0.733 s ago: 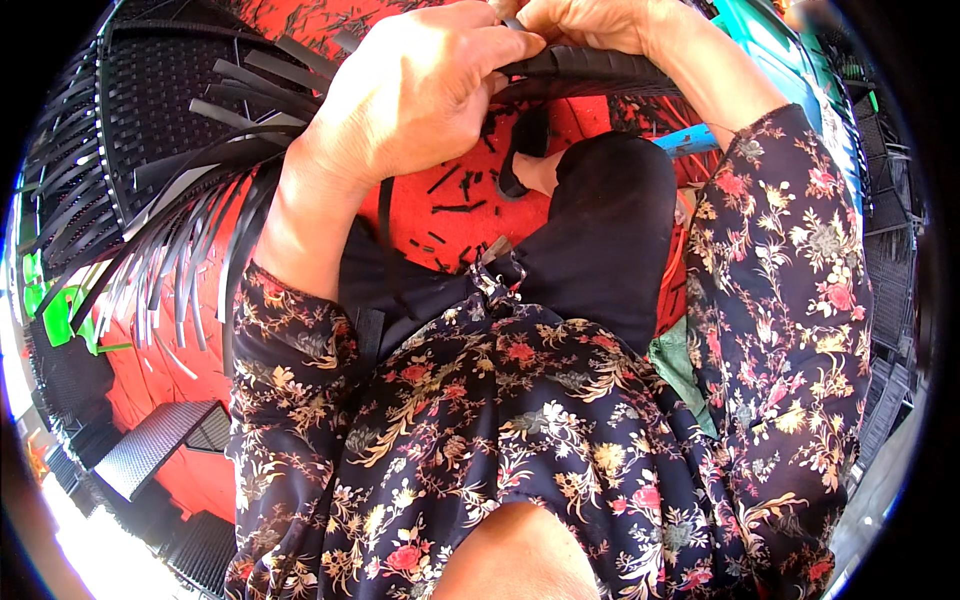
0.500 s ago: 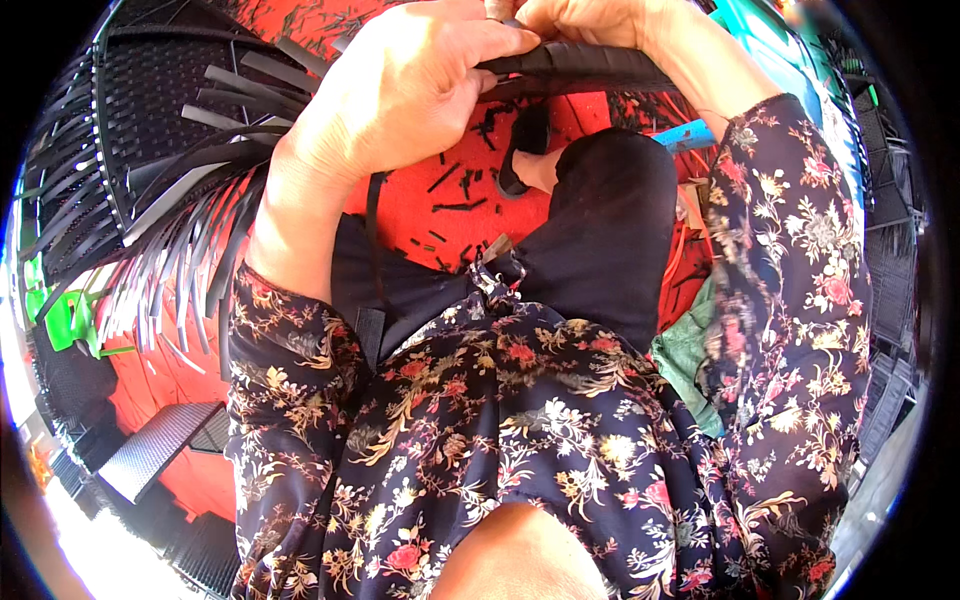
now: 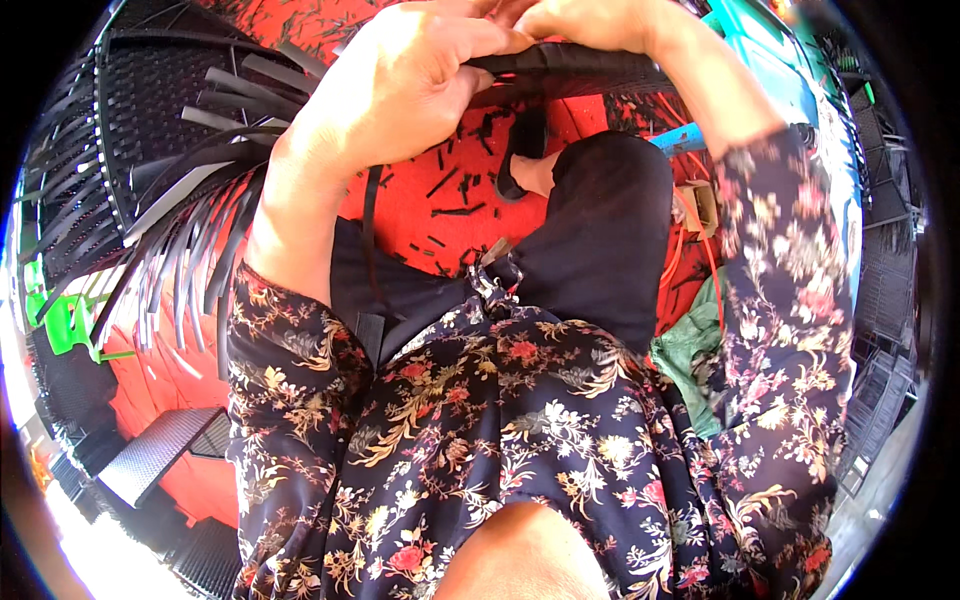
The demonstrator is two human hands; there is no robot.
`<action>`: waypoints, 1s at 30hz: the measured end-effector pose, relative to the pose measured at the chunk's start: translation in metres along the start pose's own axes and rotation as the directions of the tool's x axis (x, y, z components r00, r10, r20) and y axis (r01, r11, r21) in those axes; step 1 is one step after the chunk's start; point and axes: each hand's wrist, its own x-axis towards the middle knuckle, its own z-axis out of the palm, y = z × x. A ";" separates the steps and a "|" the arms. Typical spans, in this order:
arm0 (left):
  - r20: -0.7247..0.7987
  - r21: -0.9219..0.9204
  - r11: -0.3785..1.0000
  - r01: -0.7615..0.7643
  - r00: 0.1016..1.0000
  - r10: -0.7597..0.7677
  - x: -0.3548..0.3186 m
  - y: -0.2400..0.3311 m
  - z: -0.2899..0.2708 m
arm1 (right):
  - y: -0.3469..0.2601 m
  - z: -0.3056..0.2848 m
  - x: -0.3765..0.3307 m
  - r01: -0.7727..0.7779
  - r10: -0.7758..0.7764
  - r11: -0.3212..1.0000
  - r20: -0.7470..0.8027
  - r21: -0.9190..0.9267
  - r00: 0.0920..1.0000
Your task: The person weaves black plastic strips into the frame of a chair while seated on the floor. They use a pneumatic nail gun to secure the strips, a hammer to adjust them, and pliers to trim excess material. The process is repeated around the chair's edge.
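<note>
At the top of the view my left hand (image 3: 415, 80) is closed, its fingers and thumb curled on the end of a black wrapped band (image 3: 580, 62). From the right my right hand (image 3: 590, 22) is bent over the same band, its fingertips pressed together and meeting the left fingers. The picture's upper edge cuts off part of this grip, so the exact pinch is hidden. Below my left wrist a narrow black strip (image 3: 371, 210) hangs down. Beside my left forearm, many loose flat black strips (image 3: 190, 250) fan out from a black woven panel (image 3: 165, 110).
Black scraps (image 3: 460, 210) litter the red floor covering (image 3: 400, 215). A bright green plastic piece (image 3: 68, 322) and a grey woven panel (image 3: 165, 450) lie at left. On the right are a blue tube (image 3: 680, 138), a small cardboard box (image 3: 700, 207) and a green cloth (image 3: 690, 355).
My right forearm has swung slightly left and upward, uncovering more of the cardboard box and green cloth. Both hands stay together at the band, the fingers shifted a little.
</note>
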 end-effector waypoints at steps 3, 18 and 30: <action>-0.104 0.010 0.997 -0.075 0.992 0.076 -0.007 -0.003 -0.003 | -0.037 0.025 -0.040 0.038 -0.106 0.988 -0.480 -0.149 0.871; -0.111 -0.105 0.994 -0.027 0.994 0.015 -0.007 -0.009 0.006 | 0.003 0.087 -0.061 0.269 -0.733 0.662 -0.528 -0.700 0.429; -0.148 0.052 0.997 -0.048 0.987 0.055 -0.011 0.001 0.008 | -0.020 0.103 -0.063 0.388 -0.237 0.920 -0.867 -0.055 0.439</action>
